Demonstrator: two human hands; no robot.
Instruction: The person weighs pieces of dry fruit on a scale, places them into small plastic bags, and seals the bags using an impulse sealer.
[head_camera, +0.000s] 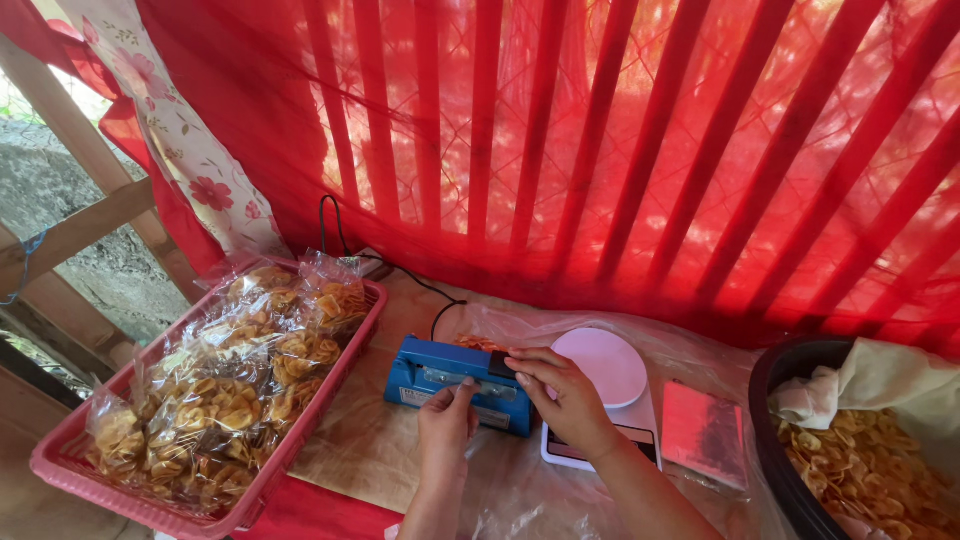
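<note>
Blue heat sealer (462, 383) sits mid-table — my left hand (447, 425) rests bent fingers on its near edge, my right hand (570, 397) presses its arm, fingers curled, clamping a clear bag (520, 325). Pink tray (320, 405) of chip bags left.

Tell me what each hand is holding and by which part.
Neither hand lifts anything. The left hand presses on the front edge of the blue heat sealer; the right hand rests on its right end. Whether a bag is pinched underneath cannot be told.
</note>
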